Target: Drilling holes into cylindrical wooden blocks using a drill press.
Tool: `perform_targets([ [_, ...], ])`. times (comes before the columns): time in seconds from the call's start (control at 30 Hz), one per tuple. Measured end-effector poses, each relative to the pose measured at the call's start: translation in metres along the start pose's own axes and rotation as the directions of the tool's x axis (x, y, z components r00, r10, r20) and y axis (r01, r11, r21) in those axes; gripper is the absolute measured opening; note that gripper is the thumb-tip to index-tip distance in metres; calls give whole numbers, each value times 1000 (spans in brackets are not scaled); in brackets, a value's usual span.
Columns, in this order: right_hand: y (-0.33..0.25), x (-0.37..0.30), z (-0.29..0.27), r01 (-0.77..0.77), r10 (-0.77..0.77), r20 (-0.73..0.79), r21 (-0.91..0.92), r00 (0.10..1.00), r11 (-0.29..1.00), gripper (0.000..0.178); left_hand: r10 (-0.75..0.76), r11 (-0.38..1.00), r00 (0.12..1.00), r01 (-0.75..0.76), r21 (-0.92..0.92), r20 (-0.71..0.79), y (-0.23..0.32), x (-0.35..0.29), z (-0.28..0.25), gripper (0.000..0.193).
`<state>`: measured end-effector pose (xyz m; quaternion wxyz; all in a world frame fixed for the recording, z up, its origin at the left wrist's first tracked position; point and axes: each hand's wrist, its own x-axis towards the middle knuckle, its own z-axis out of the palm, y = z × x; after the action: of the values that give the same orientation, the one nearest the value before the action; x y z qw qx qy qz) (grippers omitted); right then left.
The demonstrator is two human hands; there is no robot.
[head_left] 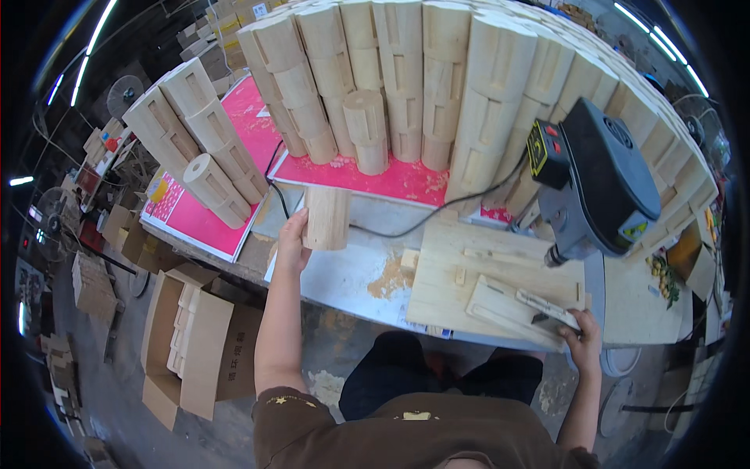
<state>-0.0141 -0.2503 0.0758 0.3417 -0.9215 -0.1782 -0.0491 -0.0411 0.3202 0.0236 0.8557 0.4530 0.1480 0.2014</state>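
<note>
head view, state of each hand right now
Left hand: closed, holding a wooden cylinder.
Right hand: closed on the end of a slim bar.

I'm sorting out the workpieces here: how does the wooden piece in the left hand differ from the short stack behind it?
The wooden piece is a single block, while the short stack is two blocks, one on top of the other.
The wooden piece is gripped by the left hand; the short stack stands on the pink sheet, untouched.
Both are pale, bare wood and roughly upright.
</note>
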Motion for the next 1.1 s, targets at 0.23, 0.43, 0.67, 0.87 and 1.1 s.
perform_targets([
  [0.23, 2, 18, 5, 202, -229, 190, 149, 955, 968, 31, -202, 908, 928, 57, 416, 313, 9, -83, 118, 36],
  [0.43, 9, 31, 5, 83, -137, 249, 218, 959, 972, 28, -412, 635, 768, -145, 759, 491, -25, -108, 190, 44],
  [0.67, 20, 25, -6, 24, -122, 287, 322, 950, 947, 26, -493, 592, 753, -77, 803, 435, -71, -98, 200, 50],
  [0.87, 22, 25, -8, 37, -131, 275, 324, 953, 945, 27, -551, 581, 725, -21, 813, 413, -75, -95, 207, 51],
  [1.1, 22, 31, -7, 85, -163, 261, 285, 952, 955, 27, -553, 628, 707, 5, 779, 441, -107, -97, 220, 41],
])
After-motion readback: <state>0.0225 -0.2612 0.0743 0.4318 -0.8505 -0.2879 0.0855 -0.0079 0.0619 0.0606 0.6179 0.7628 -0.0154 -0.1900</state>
